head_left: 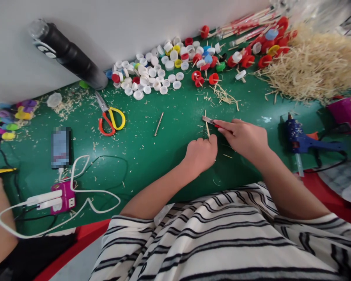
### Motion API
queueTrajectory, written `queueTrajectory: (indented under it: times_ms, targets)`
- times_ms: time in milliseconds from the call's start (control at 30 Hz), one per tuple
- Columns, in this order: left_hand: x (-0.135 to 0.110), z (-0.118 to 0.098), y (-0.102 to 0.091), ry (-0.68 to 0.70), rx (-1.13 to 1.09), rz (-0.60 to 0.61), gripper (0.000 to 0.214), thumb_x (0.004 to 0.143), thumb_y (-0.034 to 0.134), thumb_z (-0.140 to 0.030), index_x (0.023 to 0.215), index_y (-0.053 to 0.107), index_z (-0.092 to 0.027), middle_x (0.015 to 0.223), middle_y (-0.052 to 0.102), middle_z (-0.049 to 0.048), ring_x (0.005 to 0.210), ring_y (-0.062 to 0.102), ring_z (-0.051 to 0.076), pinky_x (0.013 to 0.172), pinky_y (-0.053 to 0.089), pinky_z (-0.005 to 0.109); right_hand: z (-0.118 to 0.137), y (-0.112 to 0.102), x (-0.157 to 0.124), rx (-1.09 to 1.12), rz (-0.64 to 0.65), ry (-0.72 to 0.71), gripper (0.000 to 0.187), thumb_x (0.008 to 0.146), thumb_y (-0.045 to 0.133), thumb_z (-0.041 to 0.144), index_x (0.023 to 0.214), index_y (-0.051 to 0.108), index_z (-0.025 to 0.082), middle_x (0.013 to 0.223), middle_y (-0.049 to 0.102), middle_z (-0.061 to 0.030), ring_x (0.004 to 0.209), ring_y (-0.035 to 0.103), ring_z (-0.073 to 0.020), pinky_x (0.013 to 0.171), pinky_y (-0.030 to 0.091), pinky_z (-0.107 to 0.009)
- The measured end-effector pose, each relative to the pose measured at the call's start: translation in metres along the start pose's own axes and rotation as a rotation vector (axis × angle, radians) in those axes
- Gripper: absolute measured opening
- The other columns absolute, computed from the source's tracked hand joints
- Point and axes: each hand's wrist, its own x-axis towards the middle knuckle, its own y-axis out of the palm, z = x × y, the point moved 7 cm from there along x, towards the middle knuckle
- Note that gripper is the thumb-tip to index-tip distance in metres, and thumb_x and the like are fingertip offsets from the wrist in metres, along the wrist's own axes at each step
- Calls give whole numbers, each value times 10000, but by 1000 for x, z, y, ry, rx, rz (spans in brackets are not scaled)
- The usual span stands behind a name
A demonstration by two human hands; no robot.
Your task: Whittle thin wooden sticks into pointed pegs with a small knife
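Observation:
My left hand [201,153] is closed around the lower end of a thin wooden stick [207,125], which points away from me over the green table. In my right hand [244,137] is a small knife [208,120] with a red handle, gripped between thumb and fingers. Its blade lies across the stick near the far end. Fine wood shavings [224,95] are scattered just beyond the hands. A nail-like rod [158,124] rests on the table to the left of my hands.
Scissors [112,119], a phone [61,147] and a purple power adapter [63,197] with white cables lie left. Bottle caps [152,73] spread along the wall beside a black bottle [73,54]. To the right are a blue glue gun [298,136] and a wood-shaving heap [316,66]. Another person's arm [0,218] shows far left.

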Motion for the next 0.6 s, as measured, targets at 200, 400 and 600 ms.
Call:
queueTrajectory:
  times_ms: [200,400,600]
  targets:
    - [1,1,0,-8,0,-3,320,1042,298,-210,1174,558,-76,899,744,171,871,749,288,654,526,345,2,2,4,-8,-34,-27,488,1051,359,543,1429,651,444,1015,730,-47,843,640,-200,547,244,-310]
    - [3,3,2,-19,-1,-5,363,1072,260,-275,1184,552,-91,906,748,167,889,748,289,657,516,344,5,2,12,-24,-39,-23,493,1053,350,541,1441,639,446,1009,730,-52,821,631,-200,552,237,-318]
    - [-2,-4,0,10,10,-14,342,1071,298,-287,1135,572,-93,904,750,166,893,747,289,675,524,349,8,0,36,-30,-100,0,487,1051,354,500,1447,631,448,1053,732,-61,835,633,-227,585,264,-324]
